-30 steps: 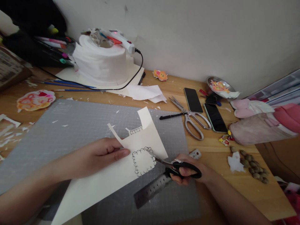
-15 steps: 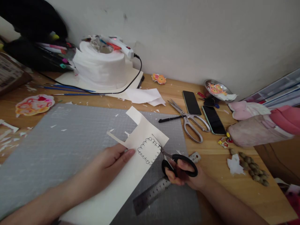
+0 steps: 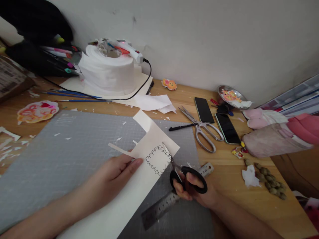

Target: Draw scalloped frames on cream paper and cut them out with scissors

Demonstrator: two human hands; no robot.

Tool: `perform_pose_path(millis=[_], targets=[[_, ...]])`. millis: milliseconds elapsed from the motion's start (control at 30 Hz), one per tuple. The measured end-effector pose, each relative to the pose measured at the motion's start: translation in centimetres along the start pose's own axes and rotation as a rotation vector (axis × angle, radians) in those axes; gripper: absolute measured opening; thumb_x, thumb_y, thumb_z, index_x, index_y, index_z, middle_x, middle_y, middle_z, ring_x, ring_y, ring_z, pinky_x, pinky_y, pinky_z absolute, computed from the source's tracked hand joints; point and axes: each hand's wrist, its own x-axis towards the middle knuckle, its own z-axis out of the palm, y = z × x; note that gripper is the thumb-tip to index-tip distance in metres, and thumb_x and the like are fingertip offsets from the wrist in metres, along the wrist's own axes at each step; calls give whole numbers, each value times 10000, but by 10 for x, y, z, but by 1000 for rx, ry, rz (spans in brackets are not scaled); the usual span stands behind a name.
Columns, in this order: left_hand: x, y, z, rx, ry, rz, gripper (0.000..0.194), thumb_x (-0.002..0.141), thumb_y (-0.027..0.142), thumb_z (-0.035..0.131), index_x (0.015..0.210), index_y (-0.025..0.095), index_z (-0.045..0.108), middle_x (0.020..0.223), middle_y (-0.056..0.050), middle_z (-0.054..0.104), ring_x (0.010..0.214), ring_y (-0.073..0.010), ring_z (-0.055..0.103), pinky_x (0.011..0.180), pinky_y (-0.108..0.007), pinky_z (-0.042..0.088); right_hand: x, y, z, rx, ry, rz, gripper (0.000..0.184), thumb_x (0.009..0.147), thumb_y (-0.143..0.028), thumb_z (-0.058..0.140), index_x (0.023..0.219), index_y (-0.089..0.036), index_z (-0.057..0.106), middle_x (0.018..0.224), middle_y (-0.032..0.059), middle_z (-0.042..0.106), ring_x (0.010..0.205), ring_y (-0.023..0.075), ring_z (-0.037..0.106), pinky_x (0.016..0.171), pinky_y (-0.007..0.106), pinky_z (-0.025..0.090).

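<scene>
My left hand (image 3: 113, 174) pinches a cream sheet of paper (image 3: 129, 196) above the grey cutting mat (image 3: 62, 149), fingers closed on its edge. A scalloped square outline (image 3: 158, 159) is drawn on the sheet. My right hand (image 3: 196, 191) grips small black-handled scissors (image 3: 183, 172), whose blades cut into the sheet at the right side of the outline. A metal ruler (image 3: 171, 199) lies on the mat under my right hand.
Big silver scissors (image 3: 201, 129), a black pen (image 3: 180, 126) and two phones (image 3: 214, 116) lie on the wooden desk at right. A white roll (image 3: 107, 71) with a glue gun (image 3: 128, 49) stands at the back. Seeds (image 3: 267, 181), a pink pouch (image 3: 276, 136) sit far right.
The sheet has turned and slid up to the right. The scissors have swung from pointing left to pointing up-left along the outline's right side. My right hand moved slightly left.
</scene>
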Motion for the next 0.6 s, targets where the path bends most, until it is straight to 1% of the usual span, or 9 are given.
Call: perform_pose_path(millis=[100, 233, 333, 433, 600], targets=[[1, -5, -1, 48, -44, 29, 438, 882, 534, 334, 646, 218, 523, 576, 43, 452, 526, -138, 435, 499, -247, 362, -2, 2, -2, 0, -14, -2, 571, 801, -698, 483, 661, -145, 498, 525, -44, 415, 395, 45, 300, 372, 195, 205], [2, -5, -3, 62, -49, 75, 425, 890, 521, 329, 645, 219, 501, 550, 55, 414, 521, -134, 427, 503, -239, 357, -3, 3, -4, -16, 6, 20, 587, 777, -718, 494, 666, -143, 503, 538, -39, 429, 401, 42, 301, 368, 192, 201], [2, -2, -5, 67, -34, 60, 420, 879, 521, 334, 625, 219, 480, 539, 59, 402, 503, -127, 413, 486, -235, 342, -2, 1, -3, -25, 16, 26, 597, 755, -728, 516, 645, -142, 496, 516, -48, 402, 399, 39, 287, 366, 194, 183], [3, 1, -7, 50, -49, 34, 428, 866, 537, 330, 613, 218, 461, 534, 63, 384, 485, -120, 393, 461, -232, 324, -2, -1, -3, -36, 23, 33, 599, 754, -727, 518, 637, -140, 495, 520, -45, 404, 399, 36, 290, 362, 191, 174], [5, -4, -11, 62, -123, 87, 409, 896, 507, 319, 671, 212, 490, 582, 51, 453, 536, -126, 442, 485, -227, 350, -3, -5, -6, -83, -12, 48, 597, 759, -718, 518, 638, -133, 512, 512, -35, 414, 396, 44, 324, 350, 189, 191]])
